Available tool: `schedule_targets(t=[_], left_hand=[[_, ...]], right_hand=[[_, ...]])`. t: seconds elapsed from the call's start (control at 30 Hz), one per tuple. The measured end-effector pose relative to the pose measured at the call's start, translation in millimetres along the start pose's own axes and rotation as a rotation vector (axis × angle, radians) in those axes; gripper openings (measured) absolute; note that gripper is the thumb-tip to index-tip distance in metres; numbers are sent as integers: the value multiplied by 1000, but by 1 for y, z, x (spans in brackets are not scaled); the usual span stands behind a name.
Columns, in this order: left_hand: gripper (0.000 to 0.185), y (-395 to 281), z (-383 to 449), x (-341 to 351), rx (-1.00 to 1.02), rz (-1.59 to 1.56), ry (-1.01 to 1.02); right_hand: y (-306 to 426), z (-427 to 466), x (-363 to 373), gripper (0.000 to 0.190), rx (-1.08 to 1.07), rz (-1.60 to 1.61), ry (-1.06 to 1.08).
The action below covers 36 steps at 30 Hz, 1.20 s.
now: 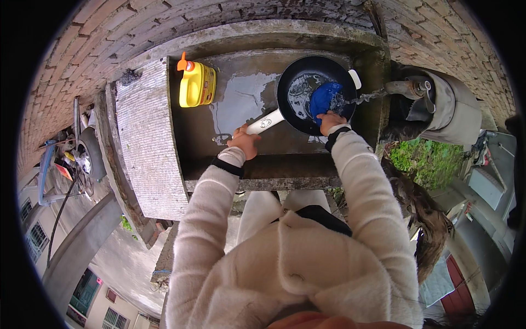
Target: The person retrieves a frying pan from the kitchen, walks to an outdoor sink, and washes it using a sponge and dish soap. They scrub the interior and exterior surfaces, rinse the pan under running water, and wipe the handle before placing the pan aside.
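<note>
A black frying pan point(296, 68) rests in a wet concrete sink point(254, 57), with water in its bowl. My left hand point(245, 144) is closed around the end of the pan's white handle point(266, 121). Inside the pan, my right hand point(331, 121) grips a blue cloth point(324, 98) against the right part of the bowl. Water runs from a tap point(407, 88) at the right and lands in the pan beside the cloth. A small white helper grip point(354, 79) sticks out from the pan's far right rim.
A yellow detergent jug point(198, 84) with an orange pump stands at the sink's left end. Left of it is a ribbed concrete washboard slab point(148, 140). A brick wall point(246, 10) runs behind the sink. Grey fabric point(456, 107) surrounds the tap's pipe.
</note>
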<state>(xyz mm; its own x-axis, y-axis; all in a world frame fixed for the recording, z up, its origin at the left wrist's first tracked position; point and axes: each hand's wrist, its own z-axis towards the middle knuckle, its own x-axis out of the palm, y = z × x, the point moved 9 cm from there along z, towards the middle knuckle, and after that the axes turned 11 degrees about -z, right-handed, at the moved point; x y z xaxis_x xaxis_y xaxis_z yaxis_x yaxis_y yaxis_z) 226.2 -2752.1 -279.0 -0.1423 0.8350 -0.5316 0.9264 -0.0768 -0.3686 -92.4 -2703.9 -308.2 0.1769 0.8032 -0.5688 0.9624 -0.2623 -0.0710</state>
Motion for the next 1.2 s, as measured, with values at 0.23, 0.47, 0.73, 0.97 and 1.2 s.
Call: schedule_targets(t=[0.23,0.47,0.73,0.97,1.2], left_hand=[[45,-1,3,-2,117,-73,-38],[48,9,15,14,175,-84,-36],[41,-5,6,3,107,1,-62],[40,-6,4,1,144,-49,-25],[43,-7,4,2,212,-83,-13]], right_hand=[[30,0,-5,28,-91,147,-83],[92,-30,-31,19,-313,346,-340],[-4,-44,-19,25,-18,-452,-328],[64,-13,-2,27,-134,-158,-168],[106,31,-59,40,-100,1579,60]])
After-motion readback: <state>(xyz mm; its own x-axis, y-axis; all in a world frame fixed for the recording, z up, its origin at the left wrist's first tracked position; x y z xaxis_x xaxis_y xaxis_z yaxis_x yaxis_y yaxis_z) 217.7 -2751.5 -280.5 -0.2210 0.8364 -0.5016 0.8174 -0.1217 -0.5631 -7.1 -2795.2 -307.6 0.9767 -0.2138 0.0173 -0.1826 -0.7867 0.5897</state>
